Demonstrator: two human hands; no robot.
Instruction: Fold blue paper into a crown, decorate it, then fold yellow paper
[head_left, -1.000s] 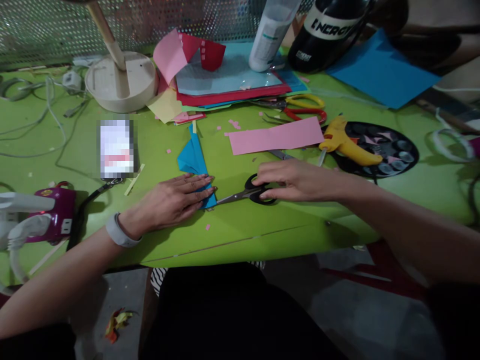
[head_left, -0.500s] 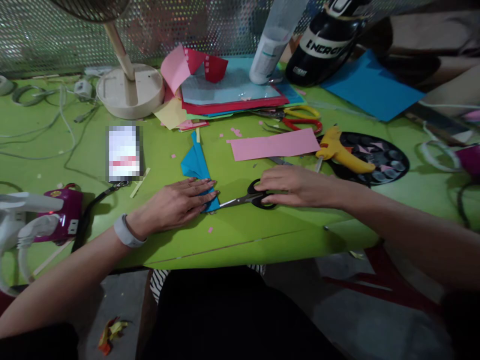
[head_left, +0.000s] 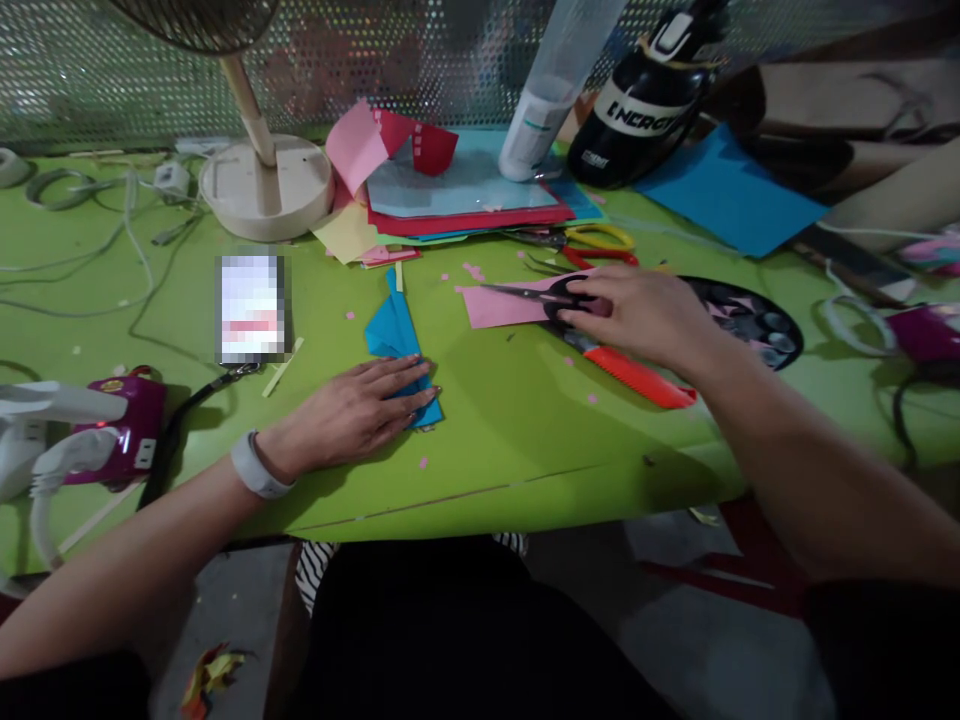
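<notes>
While the left hand (head_left: 352, 410) lies open on blue paper (head_left: 396, 325), the right hand (head_left: 649, 312) grips black scissors (head_left: 546, 296).

The left hand (head_left: 364, 408) hides part of the folded blue paper (head_left: 387, 325). The top edge cuts off the beige round-based fan (head_left: 296, 195).

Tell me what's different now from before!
The right hand moved the scissors away from the folded blue paper, forward and rightward, over the pink strip. It hasn't let go of them. The left hand still lies flat on the blue paper.
</notes>
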